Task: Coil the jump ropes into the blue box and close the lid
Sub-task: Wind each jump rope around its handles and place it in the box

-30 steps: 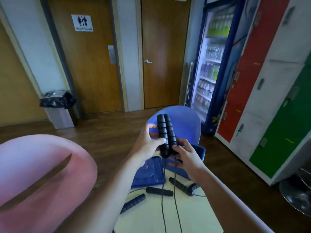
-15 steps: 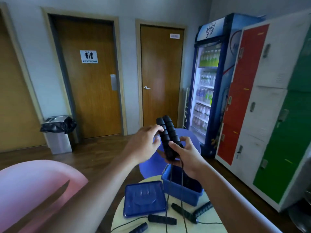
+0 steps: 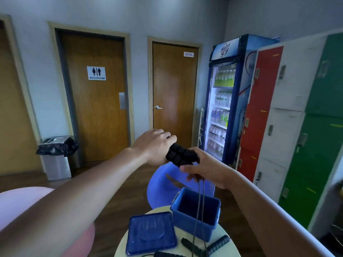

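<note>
Both hands hold a pair of black ribbed jump rope handles (image 3: 181,154) together, high above the table. My left hand (image 3: 155,145) wraps their far end; my right hand (image 3: 206,168) grips the near end. Two thin black cords (image 3: 199,206) hang down from my right hand, in front of the open blue box (image 3: 213,216). The blue lid (image 3: 150,232) lies flat to the left of the box. More black handles (image 3: 216,244) of other ropes lie on the round table's (image 3: 229,243) front part.
A blue chair (image 3: 159,188) stands behind the table and a pink chair (image 3: 16,203) at the left. Lockers (image 3: 289,127) and a drinks fridge (image 3: 224,101) line the right wall. A bin (image 3: 56,156) stands by the restroom door.
Both hands rose with the handles, now tilted from upright toward level. My left hand closed over their far end. The view lifted toward the doors.
</note>
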Available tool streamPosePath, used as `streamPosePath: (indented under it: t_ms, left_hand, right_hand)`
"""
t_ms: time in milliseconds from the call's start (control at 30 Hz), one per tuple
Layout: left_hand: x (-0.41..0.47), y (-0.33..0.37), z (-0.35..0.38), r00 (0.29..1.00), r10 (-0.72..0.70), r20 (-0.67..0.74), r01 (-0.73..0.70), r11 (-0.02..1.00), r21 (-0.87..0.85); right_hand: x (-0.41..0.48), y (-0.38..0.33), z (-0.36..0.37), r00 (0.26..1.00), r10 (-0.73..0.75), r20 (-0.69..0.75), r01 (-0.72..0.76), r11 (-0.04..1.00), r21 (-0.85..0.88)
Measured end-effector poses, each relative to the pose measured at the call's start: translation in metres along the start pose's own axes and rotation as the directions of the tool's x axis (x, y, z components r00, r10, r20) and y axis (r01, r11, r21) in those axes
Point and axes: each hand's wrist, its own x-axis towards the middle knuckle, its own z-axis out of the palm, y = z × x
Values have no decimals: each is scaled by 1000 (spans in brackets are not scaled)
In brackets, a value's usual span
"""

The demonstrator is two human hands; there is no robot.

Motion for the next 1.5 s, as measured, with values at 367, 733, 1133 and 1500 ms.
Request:
streamPosePath:
  t_ms: [367, 733, 1133, 1500]
  left_hand:
    - [9, -4, -8, 702, -624, 344, 414, -36, -910]
    - [59, 9, -53, 602, -588, 540, -24, -689, -724]
    - [58, -16, -52, 432, -660, 614, -21, -688, -725]
    - [45, -31, -45, 351, -711, 609, 191, -583, -790]
  right_hand:
    - [4, 0, -37, 936, -184, -301, 167, 983, -80]
    - [25, -1, -12, 947, -176, -270, 148, 981, -123]
    - [12, -4, -14, 977, -136, -164, 97, 970, -222]
    - [13, 12, -12, 970, -150, -193, 82, 943, -322]
